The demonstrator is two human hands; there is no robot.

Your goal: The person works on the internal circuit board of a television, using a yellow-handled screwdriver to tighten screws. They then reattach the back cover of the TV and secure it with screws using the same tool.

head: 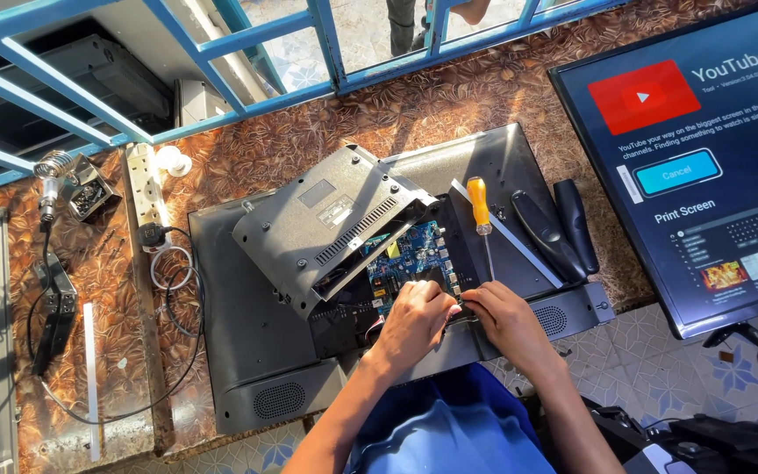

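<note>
A flat-screen television (247,325) lies face down on the counter with its grey back cover (326,224) lifted off and tilted across it. A blue circuit board (410,254) shows in the opening. My left hand (414,320) and my right hand (506,316) meet at the board's near right edge, fingertips pinched together on some small part there that I cannot make out. A screwdriver with an orange handle (479,204) rests on the panel just beyond my right hand.
Two black stand feet (554,228) lie on the panel's right side. A lit television (704,149) stands at the right. A white power strip (146,184), cables and a soldering iron stand (50,167) sit at the left. Blue window bars (335,53) run along the back.
</note>
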